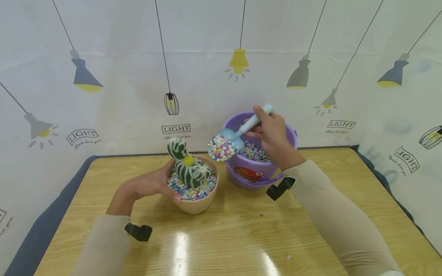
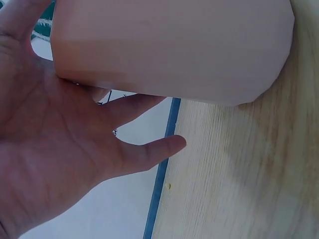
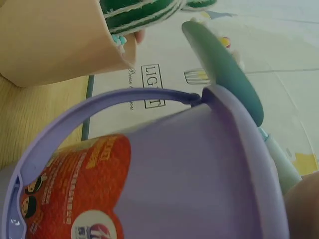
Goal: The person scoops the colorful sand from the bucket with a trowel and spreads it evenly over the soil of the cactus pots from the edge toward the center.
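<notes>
My left hand holds a peach faceted flower pot, its thumb at the near rim and its other fingers round the far side. Inside the pot stands a green-and-white striped cactus with a yellow ball, among multicoloured pebbles. My right hand grips the handle of a light blue shovel above a purple bucket. Pebbles heap on the shovel's blade, which reaches past the bucket's left rim towards the pot. In the right wrist view the blade shows side-on beyond the bucket's rim.
More small pebbles lie inside the bucket, whose handle hangs down in front below a red label. A stray pebble is on the wooden table. White cloth printed with lamps stands behind.
</notes>
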`<state>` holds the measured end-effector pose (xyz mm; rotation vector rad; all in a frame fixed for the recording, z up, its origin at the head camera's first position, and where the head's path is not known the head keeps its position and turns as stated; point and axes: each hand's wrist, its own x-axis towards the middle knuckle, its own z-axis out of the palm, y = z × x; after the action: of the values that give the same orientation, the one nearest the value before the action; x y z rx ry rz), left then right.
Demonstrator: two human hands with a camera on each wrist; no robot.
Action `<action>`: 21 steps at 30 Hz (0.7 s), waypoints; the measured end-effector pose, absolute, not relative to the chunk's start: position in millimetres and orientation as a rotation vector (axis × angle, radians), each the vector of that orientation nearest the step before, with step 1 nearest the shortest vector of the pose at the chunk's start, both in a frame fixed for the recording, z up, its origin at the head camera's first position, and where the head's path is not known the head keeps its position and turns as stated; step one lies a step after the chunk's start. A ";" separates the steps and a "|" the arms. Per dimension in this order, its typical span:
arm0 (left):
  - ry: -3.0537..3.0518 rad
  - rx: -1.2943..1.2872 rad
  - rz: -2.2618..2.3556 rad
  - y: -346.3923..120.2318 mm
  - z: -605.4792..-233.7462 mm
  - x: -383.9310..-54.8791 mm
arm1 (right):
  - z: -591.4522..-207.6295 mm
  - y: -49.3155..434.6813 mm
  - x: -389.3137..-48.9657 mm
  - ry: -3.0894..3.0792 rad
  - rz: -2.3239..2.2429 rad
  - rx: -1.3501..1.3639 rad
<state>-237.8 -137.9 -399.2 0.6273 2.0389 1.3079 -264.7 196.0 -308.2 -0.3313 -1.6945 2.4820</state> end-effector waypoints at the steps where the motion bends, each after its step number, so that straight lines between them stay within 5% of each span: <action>1: 2.035 0.637 1.302 -138.3 -398.8 -238.5 | -307.9 193.9 -264.3 -1.706 2.476 -0.323; 21: 2.023 0.638 1.271 -141.4 -397.0 -241.8 | -304.3 172.3 -266.0 -1.804 2.426 -0.245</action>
<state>-241.8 -141.4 -397.0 0.6379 2.0228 1.2715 -266.0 172.3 -304.3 -0.2445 -1.8036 2.4264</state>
